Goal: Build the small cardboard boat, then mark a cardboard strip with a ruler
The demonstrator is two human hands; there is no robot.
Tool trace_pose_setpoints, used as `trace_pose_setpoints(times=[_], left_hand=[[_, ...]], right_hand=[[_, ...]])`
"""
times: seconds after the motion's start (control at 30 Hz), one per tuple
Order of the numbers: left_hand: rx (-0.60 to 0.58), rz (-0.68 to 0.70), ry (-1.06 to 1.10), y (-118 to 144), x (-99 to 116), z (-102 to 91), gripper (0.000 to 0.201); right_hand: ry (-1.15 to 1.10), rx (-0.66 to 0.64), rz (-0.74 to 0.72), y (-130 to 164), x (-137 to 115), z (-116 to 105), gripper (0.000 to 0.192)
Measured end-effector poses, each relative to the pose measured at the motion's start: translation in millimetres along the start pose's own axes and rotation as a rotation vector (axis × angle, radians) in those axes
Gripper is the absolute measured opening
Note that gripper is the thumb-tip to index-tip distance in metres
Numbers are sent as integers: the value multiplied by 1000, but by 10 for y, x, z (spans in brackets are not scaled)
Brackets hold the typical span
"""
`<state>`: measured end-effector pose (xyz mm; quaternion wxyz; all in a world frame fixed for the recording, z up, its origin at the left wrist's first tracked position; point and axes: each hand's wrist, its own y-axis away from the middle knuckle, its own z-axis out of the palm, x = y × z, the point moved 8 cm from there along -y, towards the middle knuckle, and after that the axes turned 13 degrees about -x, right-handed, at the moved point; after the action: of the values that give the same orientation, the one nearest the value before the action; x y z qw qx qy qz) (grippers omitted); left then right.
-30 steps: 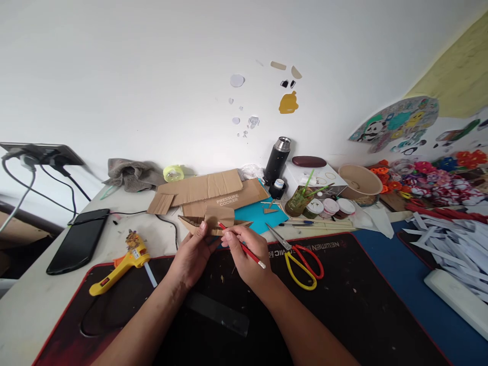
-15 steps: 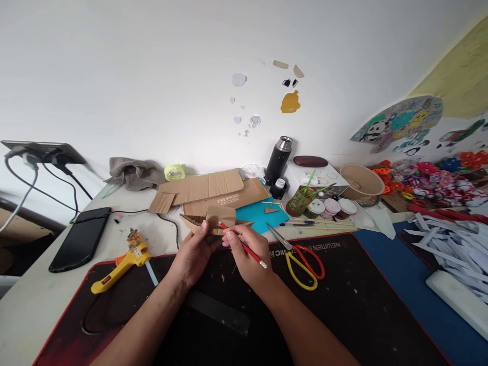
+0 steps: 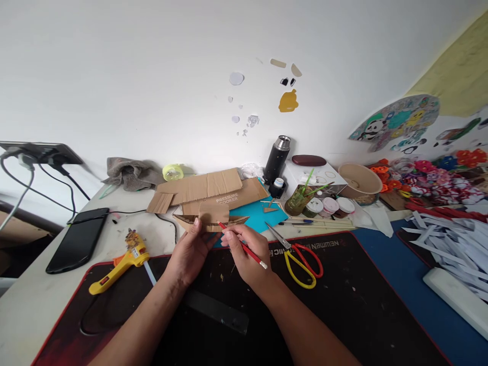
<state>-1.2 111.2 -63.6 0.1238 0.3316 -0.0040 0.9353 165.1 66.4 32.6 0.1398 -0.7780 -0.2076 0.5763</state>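
Note:
My left hand (image 3: 194, 249) grips a small boat-shaped cardboard piece (image 3: 190, 223), its thumb on the near side and the fingers beneath. A small cardboard flap (image 3: 213, 212) with rounded corners stands up from the middle of that piece. My right hand (image 3: 246, 249) is closed round a red pencil (image 3: 249, 253). The pencil's tip touches or nearly touches the cardboard at the foot of the flap, and its white eraser end points toward me. Both hands are raised above the dark desk mat (image 3: 305, 315).
A yellow glue gun (image 3: 122, 267) lies left, near a black phone (image 3: 78, 239). Scissors (image 3: 299, 259) with red and yellow handles lie right. Behind are cardboard sheets (image 3: 202, 187), a blue sheet (image 3: 255, 218), a black flask (image 3: 277, 160) and paint jars (image 3: 330, 206). White paper strips (image 3: 450, 249) lie far right.
The boat-shaped cardboard has turned and shifted slightly left in my left hand, so its long side shows more fully. The right hand with the pencil stays almost in place.

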Motion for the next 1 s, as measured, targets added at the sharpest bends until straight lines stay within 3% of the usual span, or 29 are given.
trace_pose_setpoints(times=[0.67,1.0], left_hand=[[11,-24,-16,-11,-39,-72,46],[-15,-25,-5,-21,-41,-74,38]], right_hand=[[-12,-9,-27,10,-2,22,17],[-8,-10,-29,-14,-29,15,17]])
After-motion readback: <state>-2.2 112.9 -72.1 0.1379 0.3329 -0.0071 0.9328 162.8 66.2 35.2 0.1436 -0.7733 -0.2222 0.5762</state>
